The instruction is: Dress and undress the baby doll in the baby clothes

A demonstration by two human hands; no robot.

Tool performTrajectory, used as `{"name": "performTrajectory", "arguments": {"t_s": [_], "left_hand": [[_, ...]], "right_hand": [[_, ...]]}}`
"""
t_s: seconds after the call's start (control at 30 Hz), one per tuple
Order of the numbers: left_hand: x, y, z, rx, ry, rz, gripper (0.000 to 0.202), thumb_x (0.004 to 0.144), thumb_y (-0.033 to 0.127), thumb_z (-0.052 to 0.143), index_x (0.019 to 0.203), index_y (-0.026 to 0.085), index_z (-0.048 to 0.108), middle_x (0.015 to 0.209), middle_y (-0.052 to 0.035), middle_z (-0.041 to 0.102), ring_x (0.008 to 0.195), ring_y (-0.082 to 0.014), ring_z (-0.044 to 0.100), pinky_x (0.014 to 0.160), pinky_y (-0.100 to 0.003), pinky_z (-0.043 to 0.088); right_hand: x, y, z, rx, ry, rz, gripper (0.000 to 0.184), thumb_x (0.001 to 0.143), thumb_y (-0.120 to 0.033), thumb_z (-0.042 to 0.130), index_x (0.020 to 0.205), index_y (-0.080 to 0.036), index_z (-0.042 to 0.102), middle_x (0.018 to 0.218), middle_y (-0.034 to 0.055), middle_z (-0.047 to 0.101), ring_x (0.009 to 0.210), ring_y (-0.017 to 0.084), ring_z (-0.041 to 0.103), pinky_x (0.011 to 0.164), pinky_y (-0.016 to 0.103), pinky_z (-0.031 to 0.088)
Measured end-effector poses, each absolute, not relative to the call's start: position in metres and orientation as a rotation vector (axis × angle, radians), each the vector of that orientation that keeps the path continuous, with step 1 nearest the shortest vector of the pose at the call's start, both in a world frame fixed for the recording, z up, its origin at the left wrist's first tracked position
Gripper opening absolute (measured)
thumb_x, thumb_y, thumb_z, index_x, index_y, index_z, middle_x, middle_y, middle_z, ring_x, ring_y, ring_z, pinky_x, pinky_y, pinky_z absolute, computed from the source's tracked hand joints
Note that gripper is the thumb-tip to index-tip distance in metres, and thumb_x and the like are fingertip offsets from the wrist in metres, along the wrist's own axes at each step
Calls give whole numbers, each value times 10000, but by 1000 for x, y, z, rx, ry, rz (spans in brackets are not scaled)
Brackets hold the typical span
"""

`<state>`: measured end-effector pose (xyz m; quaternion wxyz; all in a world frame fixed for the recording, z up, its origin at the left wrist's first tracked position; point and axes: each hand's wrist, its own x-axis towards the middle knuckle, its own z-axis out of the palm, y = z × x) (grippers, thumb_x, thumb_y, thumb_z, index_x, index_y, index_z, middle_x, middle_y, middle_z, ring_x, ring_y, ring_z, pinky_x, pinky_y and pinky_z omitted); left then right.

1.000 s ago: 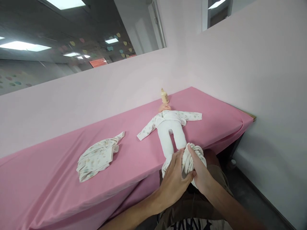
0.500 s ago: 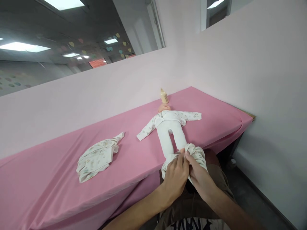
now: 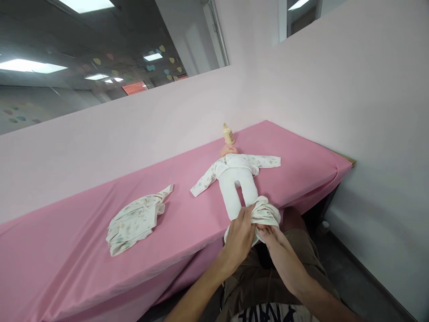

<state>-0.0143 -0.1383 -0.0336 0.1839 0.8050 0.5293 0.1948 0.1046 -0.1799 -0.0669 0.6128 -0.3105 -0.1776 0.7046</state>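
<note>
A baby doll (image 3: 238, 179) lies on its back across the pink-covered table, head toward the wall and legs toward me. It wears a patterned white top (image 3: 231, 163) and its legs are white. Around the doll's lower legs, at the table's edge, bunches a patterned white pair of baby pants (image 3: 266, 211). My left hand (image 3: 240, 237) grips the bunched cloth near the feet, its fingertips partly hidden. My right hand (image 3: 273, 239) is closed on the same cloth from below and right, with the fingers tucked under the fabric. The doll's feet are hidden.
A patterned white baby garment (image 3: 137, 223) lies crumpled on the pink cloth (image 3: 187, 214) to the left. Beyond the doll's head stands a small cream-coloured bottle (image 3: 228, 134). Walls border the table behind and at right; my knees are below its front edge.
My right hand has moved down, its fingers now under the bunched cloth. My left hand has shifted slightly left and up. The cloth bunch now covers more of the doll's right-hand leg.
</note>
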Motion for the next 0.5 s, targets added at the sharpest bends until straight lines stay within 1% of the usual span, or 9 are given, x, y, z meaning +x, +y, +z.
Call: {"name": "performTrajectory", "arguments": {"t_s": [0.07,0.13,0.2,0.33,0.43,0.5], "left_hand": [[-13,-137,-34,2207,1442,585,458,965,234,314,1418,271,373,1257,-93,521,1082,-236,555,905,-353,459],[-13,-136,-35,2158,1407,644,456,965,238,323,1417,273,367,1258,-90,513,1091,-231,543,909,-355,461],[-14,-134,-37,2121,1375,725,447,960,229,340,1404,264,379,1252,-83,515,1114,-225,528,931,-357,456],[-19,-126,-36,2092,1323,811,440,934,185,384,1370,241,408,1243,-74,528,1167,-217,500,990,-359,431],[-22,-119,-33,2096,1315,820,455,903,150,419,1351,228,415,1270,-79,520,1197,-221,485,1021,-370,413],[-24,-115,-31,2097,1307,823,439,909,162,422,1344,224,422,1279,-83,519,1203,-225,484,1030,-382,408]], "right_hand": [[100,-171,-75,-781,-462,1636,399,752,-393,747,1113,-245,660,1146,7,662,1144,184,549,1045,323,384],[98,-166,-80,-836,-566,1625,415,798,-456,684,1150,-242,634,1157,17,655,1117,192,563,1019,337,407],[103,-165,-81,-897,-748,1556,389,845,-472,620,1138,-217,636,1120,36,668,1070,207,582,983,343,432],[120,-168,-78,-1073,-1173,1231,322,921,-427,504,1047,-184,673,1034,65,696,972,227,618,872,329,481],[128,-165,-81,-1183,-1388,907,282,944,-370,456,971,-204,683,924,53,711,835,213,645,762,321,499],[129,-161,-89,-1216,-1454,642,242,947,-314,452,928,-219,674,876,46,705,798,203,649,744,322,505]]}}
